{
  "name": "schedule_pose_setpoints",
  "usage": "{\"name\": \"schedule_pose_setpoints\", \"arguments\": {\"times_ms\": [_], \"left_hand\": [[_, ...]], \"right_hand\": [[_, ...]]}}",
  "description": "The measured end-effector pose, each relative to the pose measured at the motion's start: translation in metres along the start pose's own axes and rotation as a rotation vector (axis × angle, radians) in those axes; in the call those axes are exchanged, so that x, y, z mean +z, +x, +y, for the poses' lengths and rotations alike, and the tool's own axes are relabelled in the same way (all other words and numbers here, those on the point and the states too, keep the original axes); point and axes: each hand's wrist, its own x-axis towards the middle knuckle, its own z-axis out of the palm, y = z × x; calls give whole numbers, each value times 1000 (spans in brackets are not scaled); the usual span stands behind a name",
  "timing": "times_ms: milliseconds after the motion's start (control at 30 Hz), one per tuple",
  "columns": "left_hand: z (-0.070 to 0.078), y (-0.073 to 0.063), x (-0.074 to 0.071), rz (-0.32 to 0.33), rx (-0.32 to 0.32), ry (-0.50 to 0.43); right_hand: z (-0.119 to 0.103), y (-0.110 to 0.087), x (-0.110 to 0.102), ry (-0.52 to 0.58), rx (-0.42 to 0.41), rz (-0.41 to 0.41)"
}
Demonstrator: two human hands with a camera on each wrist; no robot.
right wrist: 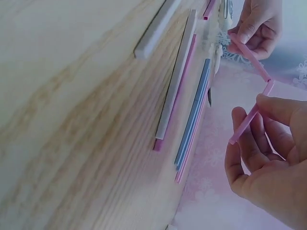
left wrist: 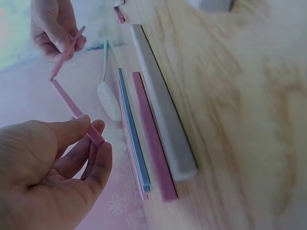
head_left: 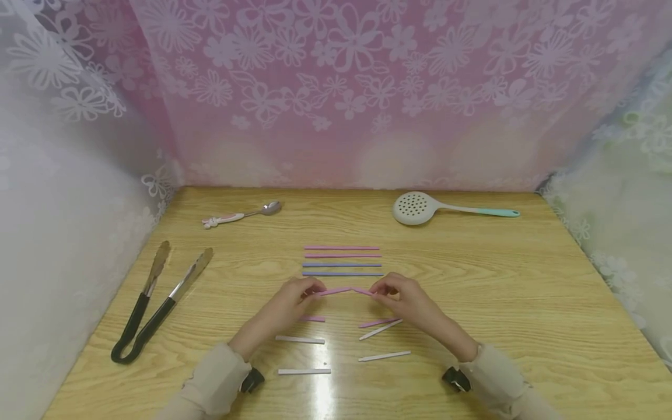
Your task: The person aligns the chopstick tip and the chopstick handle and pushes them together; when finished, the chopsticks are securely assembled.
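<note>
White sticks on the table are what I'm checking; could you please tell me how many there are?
4: left far stick, left near stick, right far stick and right near stick. Others may be hidden.

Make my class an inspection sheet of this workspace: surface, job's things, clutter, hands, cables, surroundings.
Surface: wood-grain table, shiny near the front edge.
Job's things: two held pink chopstick pieces meeting at an angle; on the table, two long pink chopsticks, two long blue chopsticks, two loose pink pieces, four white pieces.
Clutter: tongs at left, spoon and skimmer at back.
Hands: left hand and right hand each pinch one pink piece.
Cables: nothing seen.
Surroundings: floral pink cloth behind, paler floral cloth either side.
</note>
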Motion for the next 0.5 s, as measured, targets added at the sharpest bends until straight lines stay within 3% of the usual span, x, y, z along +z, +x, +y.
{"name": "schedule_pose_setpoints", "arguments": {"times_ms": [233, 500], "left_hand": [[1, -2, 1, -2, -19, -6], [2, -2, 2, 25, 9, 18]], "right_hand": [[-1, -1, 0, 1, 10, -5], [-1, -1, -1, -4, -25, 30]]}}
